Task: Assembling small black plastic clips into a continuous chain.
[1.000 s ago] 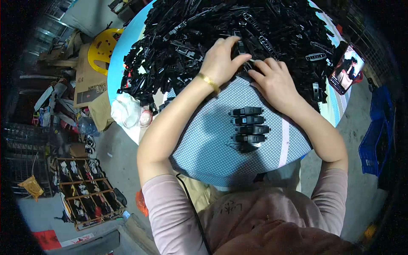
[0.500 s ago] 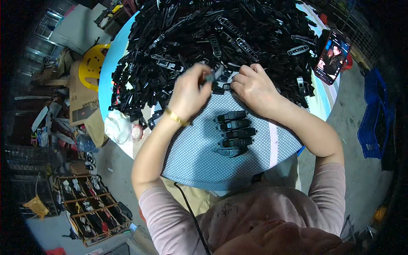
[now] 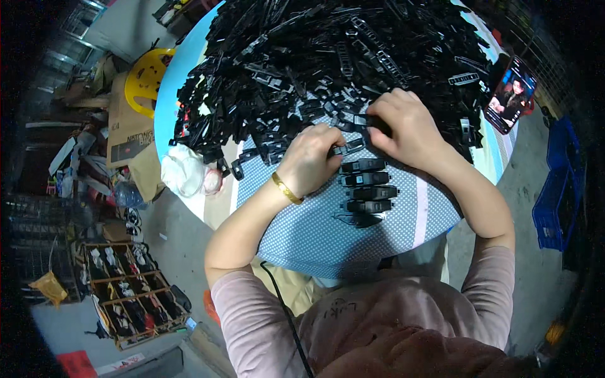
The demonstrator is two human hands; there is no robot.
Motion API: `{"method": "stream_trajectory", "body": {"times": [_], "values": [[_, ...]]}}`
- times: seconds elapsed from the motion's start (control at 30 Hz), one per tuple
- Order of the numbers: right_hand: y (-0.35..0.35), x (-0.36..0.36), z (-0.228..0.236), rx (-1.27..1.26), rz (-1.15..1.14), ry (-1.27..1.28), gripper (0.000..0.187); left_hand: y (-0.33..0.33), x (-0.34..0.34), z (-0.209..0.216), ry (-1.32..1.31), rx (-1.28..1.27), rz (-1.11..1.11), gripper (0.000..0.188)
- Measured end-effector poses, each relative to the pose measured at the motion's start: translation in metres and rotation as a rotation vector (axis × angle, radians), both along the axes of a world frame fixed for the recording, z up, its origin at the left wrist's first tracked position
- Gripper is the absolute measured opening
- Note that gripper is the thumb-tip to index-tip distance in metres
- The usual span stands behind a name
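Observation:
My left hand (image 3: 310,159) is closed on a black plastic part (image 3: 348,147), pinched between thumb and fingers just above the row on the table. At the near edge of the pile, my right hand (image 3: 406,129) curls its fingers and thumb around the end of another small black plastic part (image 3: 359,120). Below both hands, several black plastic parts (image 3: 368,179) lie side by side in a short column on the patterned blue cloth (image 3: 302,230). A large heap of loose black plastic parts (image 3: 302,57) covers the far side of the table.
A phone (image 3: 509,94) showing a video stands at the table's right edge. A white plastic bag (image 3: 183,171) sits on the left edge. Beyond the table are a yellow stool (image 3: 144,85), blue crates (image 3: 558,183) and a shoe rack (image 3: 135,293).
My left hand has come nearer and right, bringing a part to the top of the column. My right hand has spread its thumb and fingers at the pile. The view has shifted slightly.

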State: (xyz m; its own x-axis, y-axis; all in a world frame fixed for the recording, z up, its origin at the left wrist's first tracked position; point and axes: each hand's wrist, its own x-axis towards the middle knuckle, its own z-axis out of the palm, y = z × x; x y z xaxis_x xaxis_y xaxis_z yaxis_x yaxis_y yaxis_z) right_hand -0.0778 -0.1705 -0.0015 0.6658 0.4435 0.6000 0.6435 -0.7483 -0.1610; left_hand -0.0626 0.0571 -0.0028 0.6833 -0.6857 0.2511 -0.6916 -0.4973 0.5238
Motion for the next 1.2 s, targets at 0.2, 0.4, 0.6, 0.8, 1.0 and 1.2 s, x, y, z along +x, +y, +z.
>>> {"method": "stream_trajectory", "body": {"times": [0.2,0.4,0.6,0.8,1.0,1.2], "values": [[0.016,-0.013,0.000,0.282,0.234,0.371,0.047,0.000,0.003,-0.008,-0.072,-0.064,-0.014,0.025],[0.018,-0.008,-0.011,0.422,0.280,0.459,0.031,0.001,0.007,-0.012,-0.079,-0.124,-0.043,0.023],[0.012,-0.008,-0.001,0.158,0.155,0.382,0.026,0.007,0.010,-0.010,-0.012,-0.123,-0.051,0.025],[0.004,-0.012,0.005,-0.010,0.085,0.338,0.024,0.007,0.009,-0.002,0.046,-0.024,0.047,0.025],[0.006,-0.009,0.001,0.013,0.057,0.264,0.024,0.009,0.012,-0.007,-0.024,-0.060,0.013,0.022],[0.010,-0.006,-0.005,0.044,0.093,0.314,0.024,0.007,0.016,-0.007,-0.003,-0.047,-0.023,0.021]]}}
